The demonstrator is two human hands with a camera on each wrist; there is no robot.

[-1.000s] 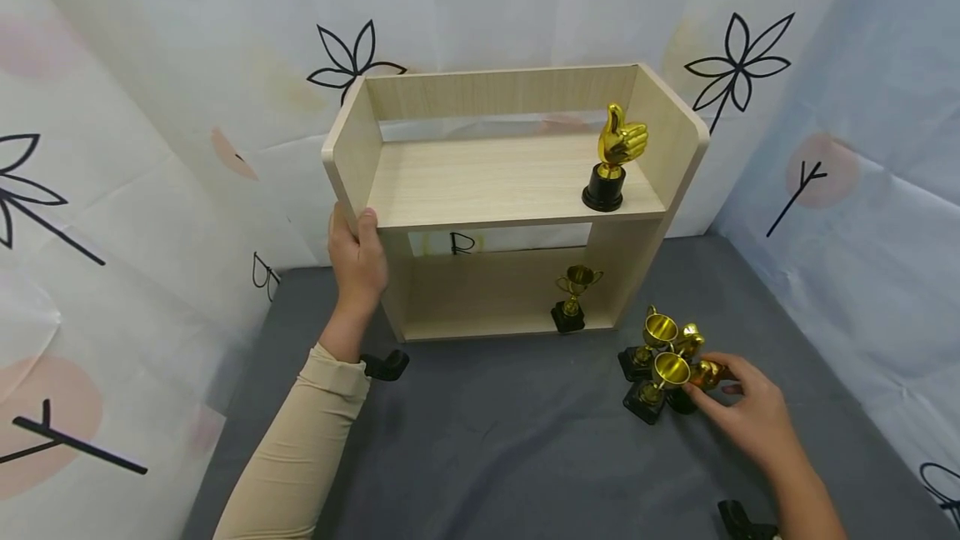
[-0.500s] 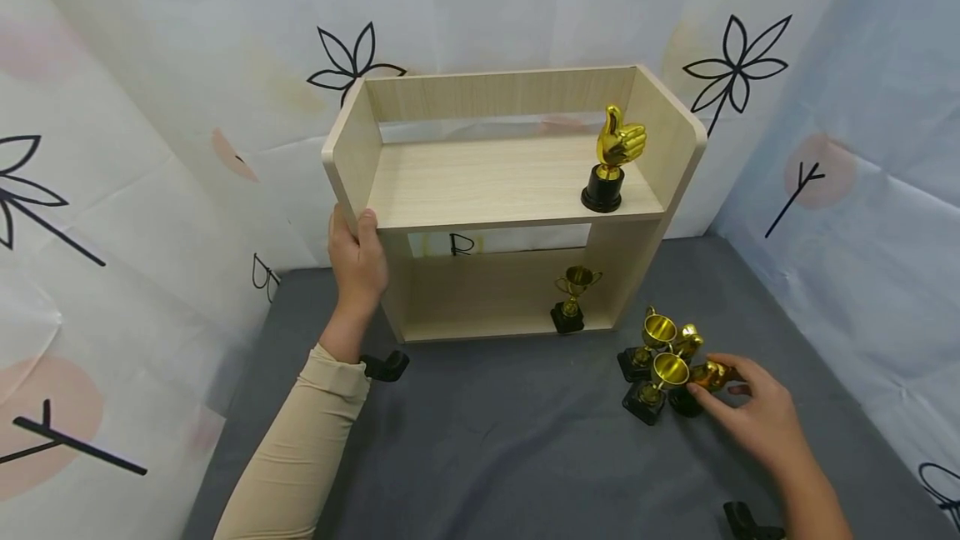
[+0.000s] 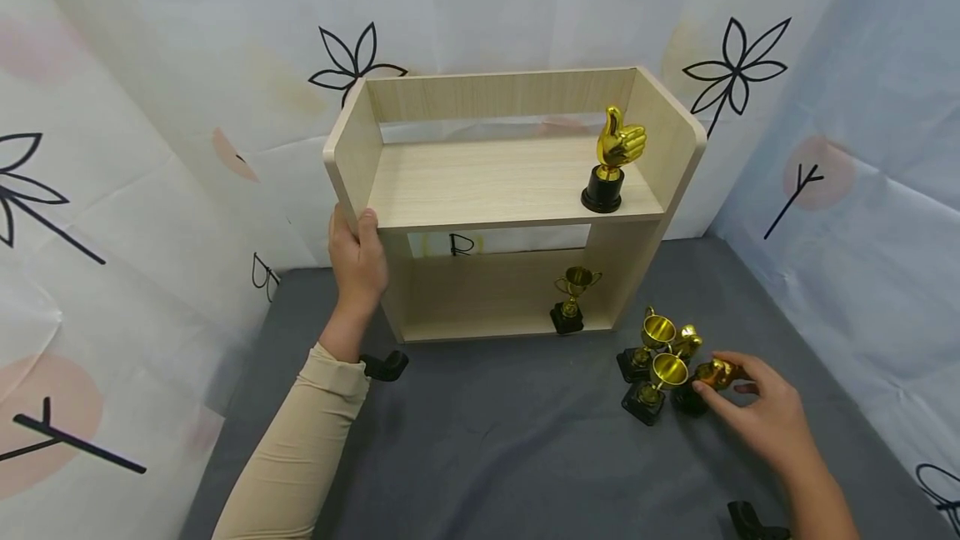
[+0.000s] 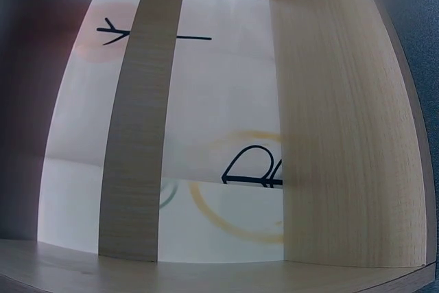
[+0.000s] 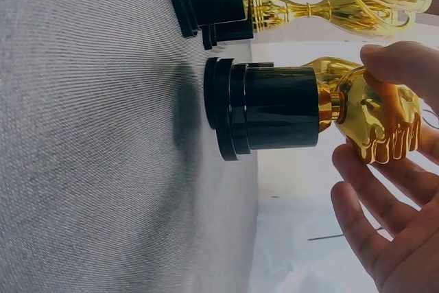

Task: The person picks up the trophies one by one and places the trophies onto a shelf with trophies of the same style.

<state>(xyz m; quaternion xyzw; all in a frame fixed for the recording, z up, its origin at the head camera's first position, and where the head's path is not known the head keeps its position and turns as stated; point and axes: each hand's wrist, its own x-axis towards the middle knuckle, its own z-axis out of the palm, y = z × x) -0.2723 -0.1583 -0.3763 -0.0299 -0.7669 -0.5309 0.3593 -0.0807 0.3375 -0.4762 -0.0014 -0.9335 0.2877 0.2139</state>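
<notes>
My left hand (image 3: 358, 267) grips the left side panel of a pale wooden two-tier shelf (image 3: 480, 182), thumb at the front edge; its fingers are partly hidden behind the panel. At the right, my right hand (image 3: 765, 411) pinches the gold top of a thumbs-up trophy (image 5: 281, 104) between thumb and fingers. The black round base of that trophy stays close over the grey cloth. Beside it stand two gold cup trophies, a nearer one (image 3: 667, 371) and a farther one (image 3: 657, 330), plus another thumbs-up trophy (image 3: 687, 340) partly hidden behind.
A thumbs-up trophy (image 3: 603, 186) stands at the right of the upper tier. Below it, a gold cup trophy (image 3: 567, 317) sits on the lower tier's right side. Grey cloth (image 3: 510, 440) covers the table, with patterned white sheets (image 3: 187, 148) hanging around it.
My right hand has drawn the thumbs-up trophy slightly to the right, apart from the nearer cup trophy. The left hand and the shelf stay in place.
</notes>
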